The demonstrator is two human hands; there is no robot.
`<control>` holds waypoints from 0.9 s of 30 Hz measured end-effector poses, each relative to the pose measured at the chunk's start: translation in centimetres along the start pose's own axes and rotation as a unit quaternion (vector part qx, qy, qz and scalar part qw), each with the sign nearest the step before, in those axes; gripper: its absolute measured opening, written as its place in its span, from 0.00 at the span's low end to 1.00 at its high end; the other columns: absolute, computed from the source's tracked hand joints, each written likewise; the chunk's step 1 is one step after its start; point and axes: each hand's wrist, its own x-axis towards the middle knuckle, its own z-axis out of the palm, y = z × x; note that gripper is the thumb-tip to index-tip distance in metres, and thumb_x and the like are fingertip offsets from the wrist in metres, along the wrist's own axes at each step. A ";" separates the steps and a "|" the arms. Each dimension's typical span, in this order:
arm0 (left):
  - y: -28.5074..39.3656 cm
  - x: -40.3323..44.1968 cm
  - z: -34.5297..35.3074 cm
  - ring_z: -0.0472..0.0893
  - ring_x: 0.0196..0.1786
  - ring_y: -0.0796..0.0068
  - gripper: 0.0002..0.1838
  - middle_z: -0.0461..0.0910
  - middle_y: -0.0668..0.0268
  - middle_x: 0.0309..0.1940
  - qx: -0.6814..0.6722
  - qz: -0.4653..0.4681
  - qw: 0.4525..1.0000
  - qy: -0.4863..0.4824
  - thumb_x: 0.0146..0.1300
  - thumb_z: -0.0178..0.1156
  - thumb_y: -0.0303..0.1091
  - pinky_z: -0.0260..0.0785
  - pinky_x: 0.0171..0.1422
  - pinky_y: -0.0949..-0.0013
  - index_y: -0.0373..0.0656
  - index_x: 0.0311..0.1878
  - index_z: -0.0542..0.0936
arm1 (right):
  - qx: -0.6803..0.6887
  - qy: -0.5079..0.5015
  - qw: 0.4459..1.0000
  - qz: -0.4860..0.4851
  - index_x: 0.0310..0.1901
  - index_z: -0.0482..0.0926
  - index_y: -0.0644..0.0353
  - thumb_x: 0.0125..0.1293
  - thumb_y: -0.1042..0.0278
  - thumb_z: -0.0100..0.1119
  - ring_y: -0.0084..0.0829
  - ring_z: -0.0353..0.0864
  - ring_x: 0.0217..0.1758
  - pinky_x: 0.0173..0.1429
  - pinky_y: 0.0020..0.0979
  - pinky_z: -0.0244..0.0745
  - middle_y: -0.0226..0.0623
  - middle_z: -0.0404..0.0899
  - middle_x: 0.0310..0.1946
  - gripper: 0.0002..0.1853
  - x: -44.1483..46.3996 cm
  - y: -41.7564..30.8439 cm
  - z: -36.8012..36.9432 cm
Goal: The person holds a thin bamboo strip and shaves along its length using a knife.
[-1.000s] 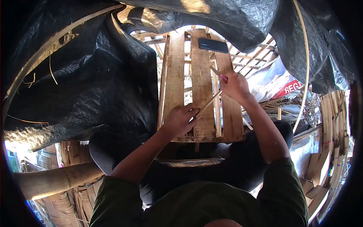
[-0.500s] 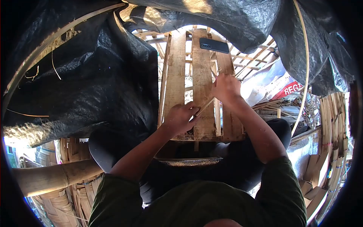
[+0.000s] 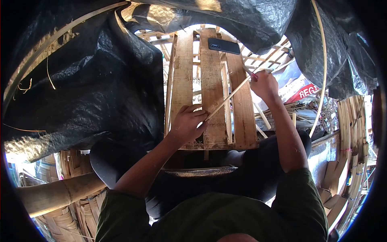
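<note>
A thin pale strip slants over a bench of wooden planks. Its lower end is pinched between the thumb and fingers of my left hand, above the near part of the bench. Farther up and to the right, my right hand is closed around a knife, whose blade points up and left and whose handle shows a bit of pink. The strip passes right beside the knife, and its far end extends up past my right hand. A dark phone lies on the far end of the planks.
Black plastic sheeting hangs at the left and overhead. A bamboo pole runs at the lower left. On the right are a curved pale strip, a printed sack and bundled bamboo strips. Loose strips lie beyond my right forearm.
My right hand first came closer to my left hand along the strip, then moved away up and to the right with the knife. My left hand has stayed nearly in place.
</note>
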 end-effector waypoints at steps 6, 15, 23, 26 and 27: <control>0.0 0.1 -0.1 0.75 0.67 0.66 0.11 0.87 0.70 0.48 0.019 -0.018 0.998 -0.050 0.62 0.67 0.35 0.65 0.69 0.57 0.43 0.46 0.87 | 0.018 -0.043 0.992 -0.116 0.30 0.85 0.60 0.68 0.58 0.56 0.53 0.86 0.32 0.43 0.49 0.81 0.51 0.84 0.26 0.16 -2.5 -2.2 1.4; 0.1 0.2 -0.2 0.69 0.72 0.63 0.12 0.87 0.71 0.49 0.021 0.003 0.999 -0.034 0.61 0.67 0.34 0.64 0.69 0.54 0.43 0.47 0.87 | 0.023 -0.001 0.999 -0.034 0.31 0.84 0.62 0.67 0.59 0.57 0.53 0.86 0.34 0.43 0.49 0.81 0.51 0.85 0.28 0.15 -0.6 -1.6 2.2; -0.2 0.1 -0.3 0.63 0.77 0.58 0.16 0.81 0.66 0.59 0.023 0.004 0.999 -0.039 0.66 0.62 0.35 0.60 0.73 0.50 0.42 0.55 0.83 | 0.251 0.158 0.953 -0.067 0.42 0.82 0.61 0.70 0.72 0.59 0.31 0.80 0.23 0.31 0.34 0.73 0.42 0.79 0.21 0.04 2.6 -1.0 -1.8; -0.2 0.3 -0.2 0.62 0.78 0.58 0.17 0.82 0.66 0.59 0.001 0.012 0.999 -0.047 0.66 0.62 0.35 0.58 0.75 0.49 0.41 0.57 0.82 | 0.328 0.119 0.937 -0.006 0.43 0.82 0.61 0.69 0.72 0.57 0.33 0.81 0.26 0.34 0.36 0.75 0.43 0.81 0.25 0.06 3.2 1.9 0.7; -0.2 0.3 -0.3 0.61 0.78 0.58 0.18 0.81 0.66 0.60 0.011 0.003 0.998 -0.058 0.66 0.62 0.34 0.58 0.75 0.50 0.41 0.57 0.82 | 0.305 0.129 0.942 -0.048 0.44 0.82 0.61 0.68 0.73 0.56 0.38 0.86 0.32 0.38 0.38 0.78 0.46 0.84 0.28 0.08 3.3 3.1 2.8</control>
